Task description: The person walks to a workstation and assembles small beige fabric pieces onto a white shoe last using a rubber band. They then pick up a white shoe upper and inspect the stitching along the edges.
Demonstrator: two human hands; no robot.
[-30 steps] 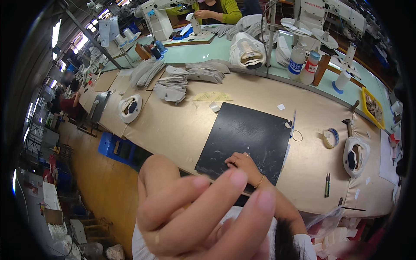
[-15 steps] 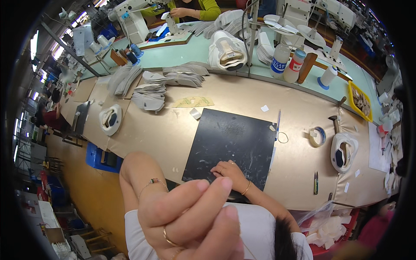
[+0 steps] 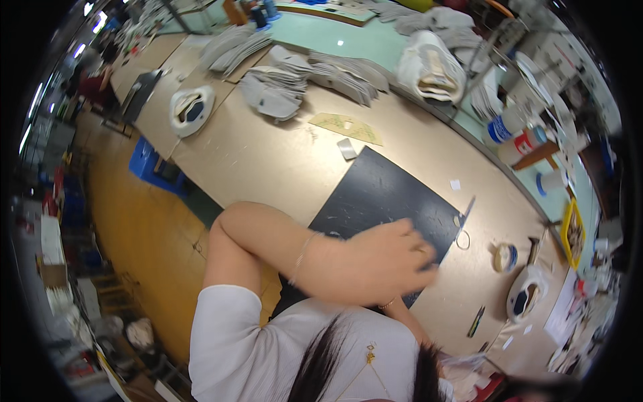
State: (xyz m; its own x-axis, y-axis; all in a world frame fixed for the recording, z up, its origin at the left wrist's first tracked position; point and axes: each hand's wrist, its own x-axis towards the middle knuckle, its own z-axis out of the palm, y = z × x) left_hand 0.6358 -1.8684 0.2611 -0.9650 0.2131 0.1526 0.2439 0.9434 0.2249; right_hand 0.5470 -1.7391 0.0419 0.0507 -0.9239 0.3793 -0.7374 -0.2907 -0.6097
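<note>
Above the black mat (image 3: 372,184) on the gold-brown worktop (image 3: 268,164), the left hand (image 3: 365,264) shows its back, reaching across in front of the white-shirted torso (image 3: 335,342). Its fingers (image 3: 416,253) are bent and blurred; I cannot tell whether they grasp anything, nor whether they touch the mat. The right hand is hidden behind the left, so the state of its fingers cannot be told; only the right forearm (image 3: 410,323) and a bracelet (image 3: 386,305) show. Just beyond the mat's far corner lies a small grey block (image 3: 347,149), with a yellowish curved template (image 3: 341,125) near it and stacked grey fabric pieces (image 3: 274,90) farther off. To the right lie a rubber band (image 3: 469,238), a tape roll (image 3: 499,258) and a white shoe upper (image 3: 514,298).
</note>
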